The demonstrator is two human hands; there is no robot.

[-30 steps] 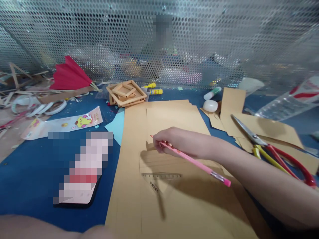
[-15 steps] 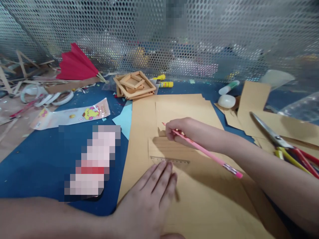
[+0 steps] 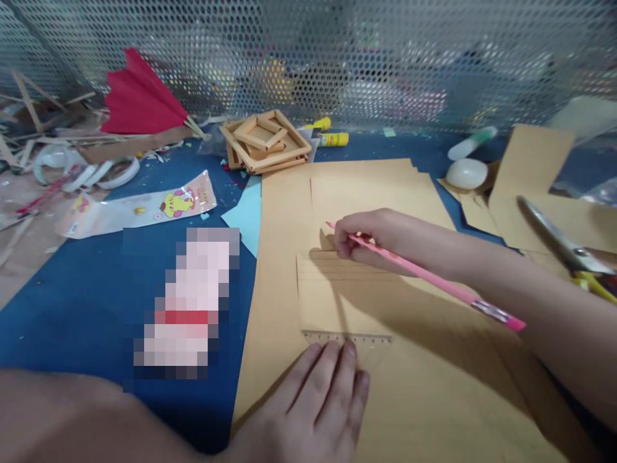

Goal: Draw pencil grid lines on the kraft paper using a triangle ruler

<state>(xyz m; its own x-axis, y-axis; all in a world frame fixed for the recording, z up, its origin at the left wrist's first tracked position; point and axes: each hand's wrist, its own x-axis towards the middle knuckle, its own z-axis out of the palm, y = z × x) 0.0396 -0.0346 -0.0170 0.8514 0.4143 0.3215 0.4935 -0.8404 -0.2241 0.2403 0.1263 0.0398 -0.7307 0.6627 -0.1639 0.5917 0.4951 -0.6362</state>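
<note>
My left hand (image 3: 315, 399) lies flat with its fingers stretched out, their tips on a clear set square (image 3: 347, 336). The set square's marked edge runs across a sheet of brown paper (image 3: 284, 283). Above that edge, several thin pencil lines cross a rectangle drawn or cut on the paper. My right hand (image 3: 369, 233) is closed around a pink pencil (image 3: 434, 278). The pencil's point faces left, apparently lifted off the sheet, and its eraser end slants down to the right. Part of the set square is hidden under my left fingers.
A pixelated phone-shaped item (image 3: 193, 302) and a printed plastic sleeve (image 3: 144, 206) lie left on the blue table (image 3: 72, 308). Behind are stacked wooden frames (image 3: 267, 141), a glue stick (image 3: 333, 139) and a red paper fan (image 3: 142, 96). Scissors (image 3: 559, 231) and brown offcuts lie right.
My left hand and the set square have slid toward me, widening the gap below the ruled lines. My right hand still holds the pencil over the paper. The whole view has shifted slightly.
</note>
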